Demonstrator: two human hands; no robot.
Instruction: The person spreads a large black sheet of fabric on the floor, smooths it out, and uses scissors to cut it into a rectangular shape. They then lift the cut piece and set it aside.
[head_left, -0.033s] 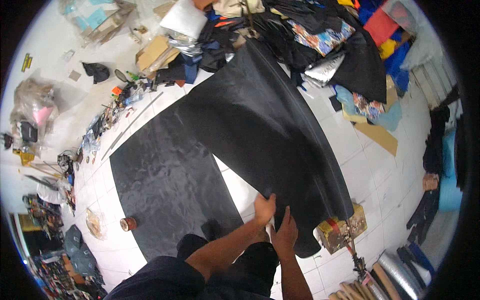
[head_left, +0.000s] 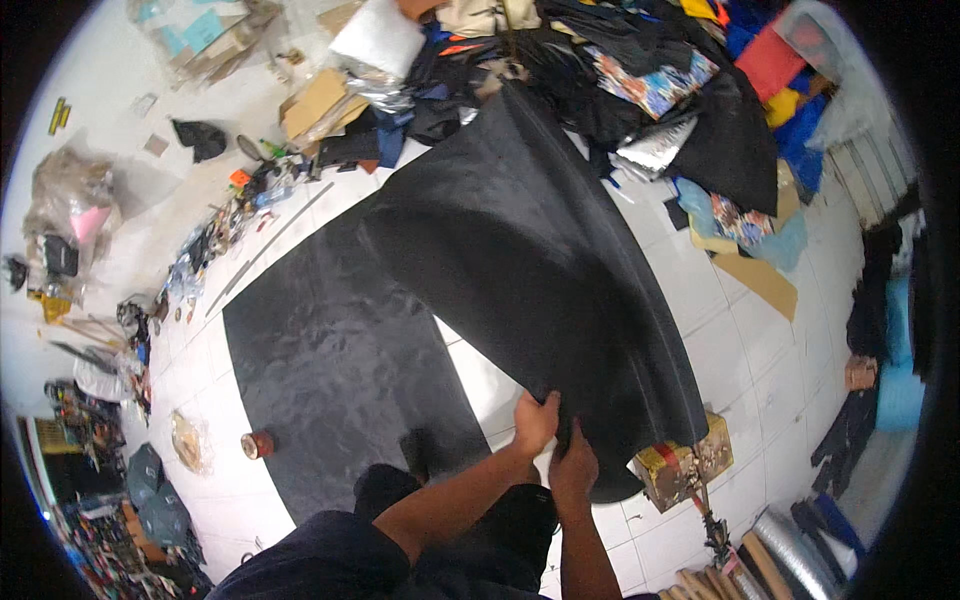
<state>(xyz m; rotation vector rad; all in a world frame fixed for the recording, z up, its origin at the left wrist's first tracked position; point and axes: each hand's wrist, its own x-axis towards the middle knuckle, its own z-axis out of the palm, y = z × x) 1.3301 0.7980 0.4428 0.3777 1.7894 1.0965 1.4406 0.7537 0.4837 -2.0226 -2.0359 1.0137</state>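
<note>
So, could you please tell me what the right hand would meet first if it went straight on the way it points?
The right hand would most likely meet the black sheet directly ahead; depth is unclear, and it may already be touching it.

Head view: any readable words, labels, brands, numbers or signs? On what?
None readable.
Black sheet: no lettering visible.
Yellow box: surface markings too blurred to read.
Reddish-brown can: too small to make out any label.
</note>
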